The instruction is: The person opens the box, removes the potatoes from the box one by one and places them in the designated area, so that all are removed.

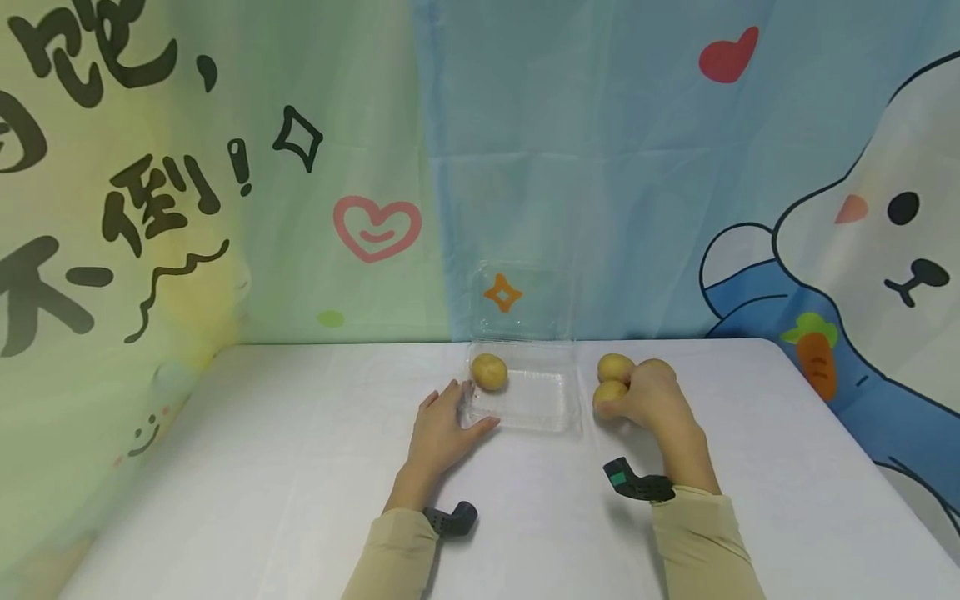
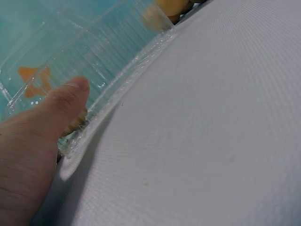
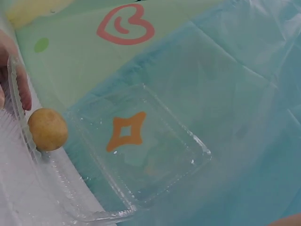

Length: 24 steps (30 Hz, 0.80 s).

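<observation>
A clear plastic clamshell box (image 1: 534, 403) stands at the table's back with its lid (image 1: 536, 312) raised. Inside, at the left, lies one potato (image 1: 489, 372), which the right wrist view also shows as a round potato (image 3: 48, 129). My left hand (image 1: 441, 433) touches the box's near left corner, fingers extended along its side and thumb (image 2: 66, 106) by the front wall. Right of the box, my right hand (image 1: 651, 400) pinches the nearer potato (image 1: 609, 393) between thumb and fingers. Another potato (image 1: 615, 367) sits just behind it. The right fingers are out of the right wrist view.
A white cloth covers the table (image 1: 300, 467). Behind its back edge hangs a printed curtain (image 1: 637, 167), close to the raised lid. Black camera mounts (image 1: 452, 520) are worn on both wrists.
</observation>
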Motion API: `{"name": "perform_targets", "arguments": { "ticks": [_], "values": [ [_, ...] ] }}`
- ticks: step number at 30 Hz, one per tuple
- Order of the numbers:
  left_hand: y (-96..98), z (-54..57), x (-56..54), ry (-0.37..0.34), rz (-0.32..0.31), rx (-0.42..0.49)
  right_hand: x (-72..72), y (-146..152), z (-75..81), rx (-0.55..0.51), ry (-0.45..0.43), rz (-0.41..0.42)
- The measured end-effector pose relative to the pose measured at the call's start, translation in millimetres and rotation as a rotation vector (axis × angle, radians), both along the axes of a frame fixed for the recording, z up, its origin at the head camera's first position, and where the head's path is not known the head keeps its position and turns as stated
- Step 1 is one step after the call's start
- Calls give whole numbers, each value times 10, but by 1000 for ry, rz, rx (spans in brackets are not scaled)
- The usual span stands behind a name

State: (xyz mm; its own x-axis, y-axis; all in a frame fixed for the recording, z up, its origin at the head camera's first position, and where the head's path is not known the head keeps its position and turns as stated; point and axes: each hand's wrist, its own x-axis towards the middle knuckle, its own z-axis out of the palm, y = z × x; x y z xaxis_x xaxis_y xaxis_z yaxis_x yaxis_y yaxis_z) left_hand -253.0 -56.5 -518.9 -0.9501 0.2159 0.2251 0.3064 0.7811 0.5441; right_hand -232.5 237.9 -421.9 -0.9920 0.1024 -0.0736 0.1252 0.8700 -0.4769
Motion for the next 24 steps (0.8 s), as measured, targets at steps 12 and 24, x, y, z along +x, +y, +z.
{"name": "perform_targets", "arguments": {
  "ticks": [12,24],
  "values": [
    [-2,11,0,1,-3,8,-39,-69,-38,85,-63,10],
    [-1,22,7,-9,-5,8,-44,-109,-24,101,-124,-25]
  ]
}}
